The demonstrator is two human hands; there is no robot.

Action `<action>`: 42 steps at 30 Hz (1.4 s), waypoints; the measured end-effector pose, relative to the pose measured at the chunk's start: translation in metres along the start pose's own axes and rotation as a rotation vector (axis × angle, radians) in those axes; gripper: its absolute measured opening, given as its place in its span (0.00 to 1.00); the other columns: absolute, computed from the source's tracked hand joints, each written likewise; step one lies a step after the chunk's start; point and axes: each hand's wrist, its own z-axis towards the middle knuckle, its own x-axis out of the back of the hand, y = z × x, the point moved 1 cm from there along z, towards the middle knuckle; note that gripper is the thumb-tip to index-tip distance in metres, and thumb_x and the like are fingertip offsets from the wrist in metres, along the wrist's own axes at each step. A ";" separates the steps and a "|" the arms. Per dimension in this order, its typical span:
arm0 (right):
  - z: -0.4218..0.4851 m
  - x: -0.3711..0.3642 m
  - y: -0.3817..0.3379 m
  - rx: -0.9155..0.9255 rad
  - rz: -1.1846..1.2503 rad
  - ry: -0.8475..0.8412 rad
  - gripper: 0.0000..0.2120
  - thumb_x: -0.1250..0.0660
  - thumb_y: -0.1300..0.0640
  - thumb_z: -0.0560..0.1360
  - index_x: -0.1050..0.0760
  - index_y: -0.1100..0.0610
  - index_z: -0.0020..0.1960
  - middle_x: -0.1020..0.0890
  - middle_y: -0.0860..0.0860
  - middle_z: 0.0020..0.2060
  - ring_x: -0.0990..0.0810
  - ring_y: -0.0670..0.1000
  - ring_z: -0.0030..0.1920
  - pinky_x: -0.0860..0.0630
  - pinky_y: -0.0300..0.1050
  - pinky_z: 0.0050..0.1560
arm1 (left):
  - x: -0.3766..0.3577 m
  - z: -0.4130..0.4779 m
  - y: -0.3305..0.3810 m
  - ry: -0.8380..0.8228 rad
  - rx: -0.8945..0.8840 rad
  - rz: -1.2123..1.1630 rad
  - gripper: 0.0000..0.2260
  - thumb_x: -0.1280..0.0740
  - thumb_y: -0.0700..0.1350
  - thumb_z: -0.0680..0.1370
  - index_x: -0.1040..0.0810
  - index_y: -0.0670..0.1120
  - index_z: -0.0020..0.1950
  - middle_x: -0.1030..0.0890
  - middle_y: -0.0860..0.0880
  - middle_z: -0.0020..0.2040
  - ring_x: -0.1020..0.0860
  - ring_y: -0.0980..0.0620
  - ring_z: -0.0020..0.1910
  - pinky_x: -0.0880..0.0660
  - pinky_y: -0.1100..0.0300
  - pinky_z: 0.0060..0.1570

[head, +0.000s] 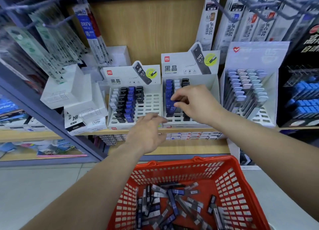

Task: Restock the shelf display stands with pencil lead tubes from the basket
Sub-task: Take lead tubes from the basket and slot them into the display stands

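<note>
Loose lead tubes (174,200) lie jumbled in the red plastic lattice basket (229,176) below my arms. Up at the right cardboard stand (212,84), my right hand (195,105) pinches a slim blue tube (173,107) between thumb and fingertips, over its slots. My left hand (148,133), fingers loosely spread, holds nothing beside the left stand (120,74).

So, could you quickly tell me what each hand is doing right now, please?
Left hand: open, holding nothing, resting at the front of the left display stand.
Right hand: fingers pinched on a blue lead tube in the right display stand.
</note>
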 end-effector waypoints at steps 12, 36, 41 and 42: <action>0.008 -0.020 -0.010 0.010 -0.219 0.058 0.09 0.30 0.53 0.76 0.17 0.48 0.56 0.16 0.48 0.50 0.20 0.53 0.53 0.29 0.44 0.47 | 0.000 0.001 -0.002 -0.026 -0.022 0.005 0.26 0.32 0.52 0.78 0.32 0.55 0.77 0.37 0.51 0.78 0.36 0.46 0.76 0.36 0.47 0.74; -0.251 -0.124 0.058 -0.539 -0.069 -0.394 0.21 0.27 0.46 0.75 0.24 0.52 0.65 0.23 0.52 0.61 0.22 0.53 0.60 0.25 0.48 0.62 | -0.161 -0.141 -0.047 -0.380 0.180 -0.062 0.25 0.31 0.54 0.80 0.30 0.47 0.74 0.28 0.44 0.70 0.25 0.45 0.64 0.27 0.52 0.64; -0.297 -0.185 0.091 -0.626 -0.033 -0.719 0.31 0.28 0.41 0.75 0.31 0.52 0.72 0.24 0.53 0.65 0.23 0.54 0.60 0.23 0.52 0.59 | -0.245 -0.149 -0.066 -0.593 0.218 -0.106 0.31 0.29 0.58 0.79 0.35 0.46 0.77 0.29 0.45 0.73 0.26 0.45 0.66 0.26 0.50 0.63; -0.303 -0.194 0.096 -0.622 -0.023 -0.756 0.33 0.27 0.41 0.74 0.32 0.53 0.73 0.25 0.53 0.66 0.24 0.55 0.62 0.24 0.53 0.60 | -0.258 -0.149 -0.070 -0.630 0.209 -0.094 0.33 0.29 0.58 0.78 0.36 0.47 0.78 0.31 0.45 0.74 0.27 0.44 0.67 0.26 0.50 0.62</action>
